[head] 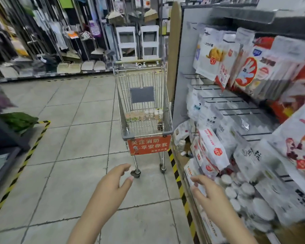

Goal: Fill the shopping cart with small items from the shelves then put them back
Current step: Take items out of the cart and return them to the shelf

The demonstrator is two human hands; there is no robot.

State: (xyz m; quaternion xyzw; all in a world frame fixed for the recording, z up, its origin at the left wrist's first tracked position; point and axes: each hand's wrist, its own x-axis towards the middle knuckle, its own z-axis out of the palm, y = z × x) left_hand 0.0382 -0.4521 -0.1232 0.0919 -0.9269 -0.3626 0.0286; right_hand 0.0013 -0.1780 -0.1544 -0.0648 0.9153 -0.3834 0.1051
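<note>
A wire shopping cart (143, 103) stands on the grey tiled floor (74, 138), close against the end of the shelves (236, 110) on the right. A red sign with white characters (149, 144) hangs on its near end, and a wooden handle bar (138, 61) runs across the far end. Inside the basket, a row of small bottles (144, 115) stands along the far side of the bottom, some with pale orange and green contents, others whitish; one darker small item lies near the right corner, too blurred to name.

Both hands reach forward, short of the cart and touching nothing. The left hand (111, 182) is over the floor tiles, its fingers (126, 167) loosely spread, thumb apart from the rest. The right hand (208, 189) hovers just beside the lower shelf, its fingers (198, 178) relaxed and parted, holding nothing.

Next to that hand, a cluster of round white-lidded containers (243, 192) fills the bottom shelf. Above them hang white packets (211, 148) and bags of disposable gloves (246, 67) on pegs. Yellow-and-black hazard tape (178, 176) edges the shelf base. Brooms and dustpans (88, 64) line the far wall.
</note>
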